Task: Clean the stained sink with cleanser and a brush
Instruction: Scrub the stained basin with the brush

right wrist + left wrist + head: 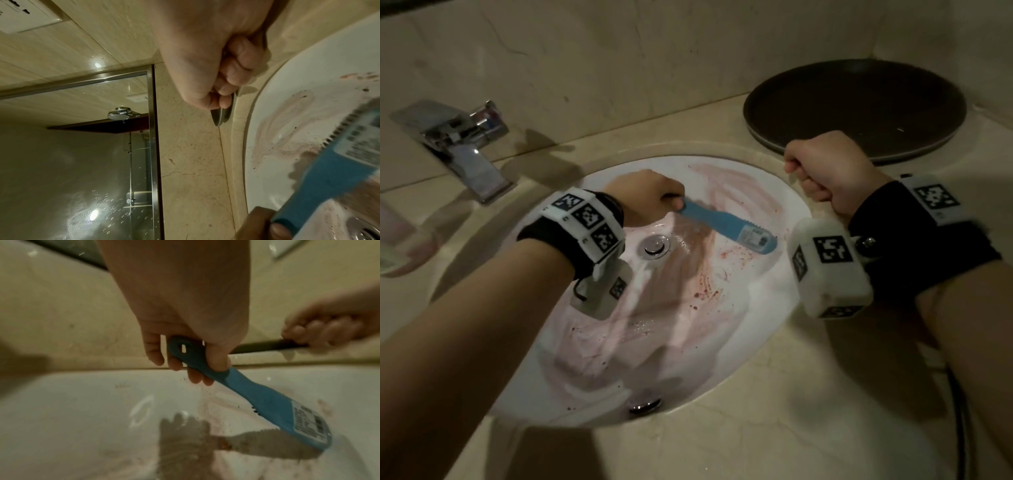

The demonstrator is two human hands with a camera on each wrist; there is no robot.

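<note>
The white sink (756,301) carries pink smears (736,192) and red specks across its bowl. My left hand (650,195) grips the handle of a blue brush (726,224), whose labelled back faces up, bristles against the right side of the bowl. In the left wrist view, the fingers (174,365) wrap the handle of the brush (257,395). My right hand (825,171) is a closed fist above the sink's right rim and holds nothing. The right wrist view shows this fist (226,73), the brush (339,170) and the stained sink (277,113).
A chrome faucet (465,147) stands at the back left. A dark round tray (856,106) lies on the counter just behind my right hand. The drain (654,245) sits in the bowl beside my left wrist. A blurred pink object (397,240) is at the left edge.
</note>
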